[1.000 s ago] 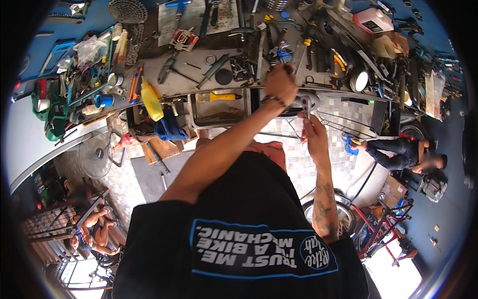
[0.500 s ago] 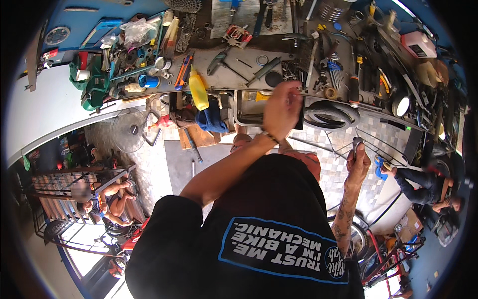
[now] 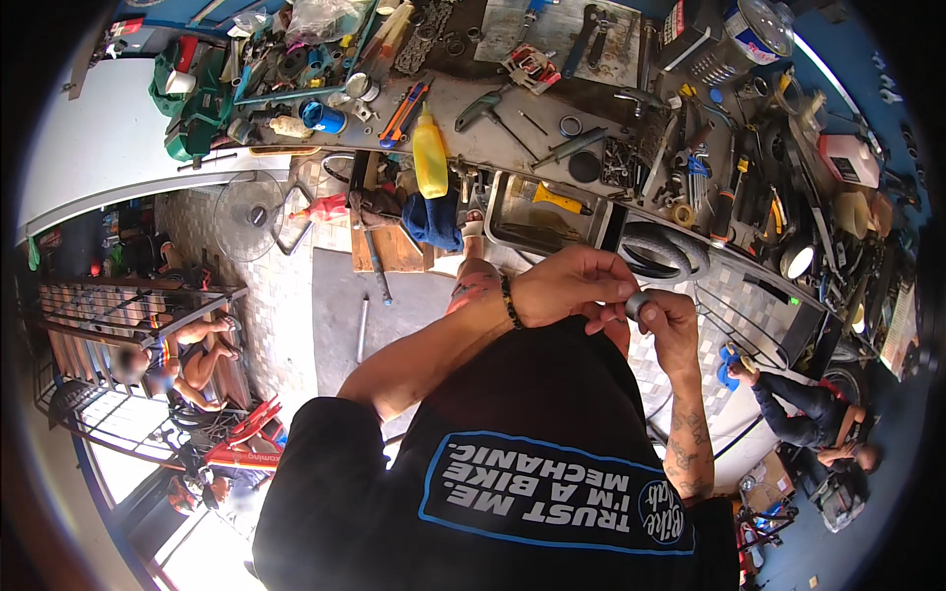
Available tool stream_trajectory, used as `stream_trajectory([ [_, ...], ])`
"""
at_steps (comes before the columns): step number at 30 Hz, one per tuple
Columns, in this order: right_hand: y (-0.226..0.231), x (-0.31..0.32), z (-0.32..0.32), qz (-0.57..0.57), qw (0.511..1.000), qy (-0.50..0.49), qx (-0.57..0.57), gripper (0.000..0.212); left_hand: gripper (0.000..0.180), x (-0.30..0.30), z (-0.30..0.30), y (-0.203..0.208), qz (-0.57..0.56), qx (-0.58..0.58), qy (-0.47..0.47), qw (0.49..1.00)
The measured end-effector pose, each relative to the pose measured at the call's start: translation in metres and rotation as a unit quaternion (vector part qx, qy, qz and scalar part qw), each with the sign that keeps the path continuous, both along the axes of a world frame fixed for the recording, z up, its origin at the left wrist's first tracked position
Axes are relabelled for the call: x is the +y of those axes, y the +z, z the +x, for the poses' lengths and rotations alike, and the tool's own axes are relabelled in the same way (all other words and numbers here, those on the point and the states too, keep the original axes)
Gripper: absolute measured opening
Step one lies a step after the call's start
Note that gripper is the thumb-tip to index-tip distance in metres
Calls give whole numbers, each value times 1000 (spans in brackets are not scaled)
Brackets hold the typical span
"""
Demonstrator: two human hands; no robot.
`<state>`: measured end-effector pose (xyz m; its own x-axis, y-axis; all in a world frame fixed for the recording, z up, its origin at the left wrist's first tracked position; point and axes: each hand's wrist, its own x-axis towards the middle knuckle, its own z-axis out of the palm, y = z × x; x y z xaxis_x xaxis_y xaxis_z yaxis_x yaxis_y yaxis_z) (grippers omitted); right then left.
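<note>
My right hand (image 3: pixel 673 332) is closed around a small grey ring-shaped piece (image 3: pixel 639 304), held in front of my chest between thumb and fingers. Against its left side, my left hand (image 3: pixel 579 287) has its thumb and fingertips drawn together. Whether those fingertips grip the ring or some smaller thing, I cannot make out. Just beyond the hands, an open metal drawer (image 3: pixel 512 229) juts from the workbench, with a yellow-handled tool (image 3: pixel 562 199) lying in it. Black tyres (image 3: pixel 662 251) hang or rest beside the drawer, to its right.
The workbench (image 3: pixel 463 148) is crowded with tools, including a green T-handled tool (image 3: pixel 480 111). A yellow bottle (image 3: pixel 430 158) stands at its edge above a blue cloth (image 3: pixel 432 221). A fan (image 3: pixel 248 215) is at left. People sit at far left (image 3: pixel 192 360) and right (image 3: pixel 813 409).
My left hand has come back from the bench edge to meet my right hand. The right hand has brought the grey ring inward to the left. The view has shifted too.
</note>
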<state>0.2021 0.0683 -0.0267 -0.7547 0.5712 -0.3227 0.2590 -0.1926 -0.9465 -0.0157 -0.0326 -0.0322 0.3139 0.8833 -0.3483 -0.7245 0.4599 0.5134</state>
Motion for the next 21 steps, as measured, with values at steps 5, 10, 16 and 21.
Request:
stream_trajectory([
  [5, 26, 24, -15, 300, 934, 189, -49, 40, 24, -11, -6, -3, -49, -36, -89, 994],
  [10, 51, 46, -18, 441, 850, 287, 1, 44, 30, -15, -6, 4, -55, -13, -154, 986],
  [16, 30, 34, -17, 358, 910, 210, 29, 44, 23, -11, -19, 13, -35, 6, -144, 989],
  [21, 9, -3, -11, 59, 995, 47, 61, 24, 25, -11, -19, 26, -11, 40, -63, 997],
])
